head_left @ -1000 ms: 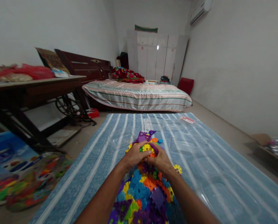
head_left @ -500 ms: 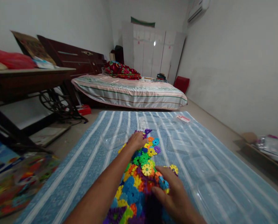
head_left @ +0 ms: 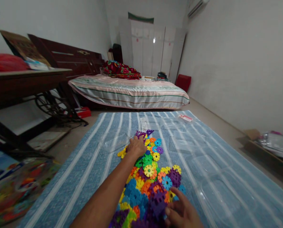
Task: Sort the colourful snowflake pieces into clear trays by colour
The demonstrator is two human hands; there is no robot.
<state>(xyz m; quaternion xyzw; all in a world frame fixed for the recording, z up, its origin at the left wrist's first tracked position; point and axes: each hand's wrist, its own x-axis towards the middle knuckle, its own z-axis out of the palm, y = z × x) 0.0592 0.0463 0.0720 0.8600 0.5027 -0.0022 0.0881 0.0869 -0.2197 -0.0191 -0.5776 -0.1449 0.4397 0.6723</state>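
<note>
A long heap of colourful plastic snowflake-shaped interlocking pieces [head_left: 134,194] runs up the middle of the striped mat. My left hand [head_left: 136,146] is over the far part of the heap, beside yellow and orange pieces. Its fingers bend down away from me, and the tips are hidden. My right hand [head_left: 183,209] is low at the heap's right edge, with its index finger stretched out and apart from the thumb. Close to it lie purple square lattice pieces [head_left: 158,202] and a blue snowflake piece [head_left: 166,182]. More purple pieces [head_left: 149,132] lie beyond my left hand.
Clear plastic trays or lids [head_left: 223,193] lie on the blue striped mat [head_left: 84,164], right of the heap. A red-and-white label [head_left: 185,117] is near its far edge. A bag of colourful pieces [head_left: 25,190] sits at left, below a sewing-machine table [head_left: 32,76]. A bed [head_left: 129,93] stands beyond.
My left hand has drawn back slightly toward me and left. My right hand has moved down and right off the heap, uncovering purple, yellow and blue pieces. The view has shifted a little.
</note>
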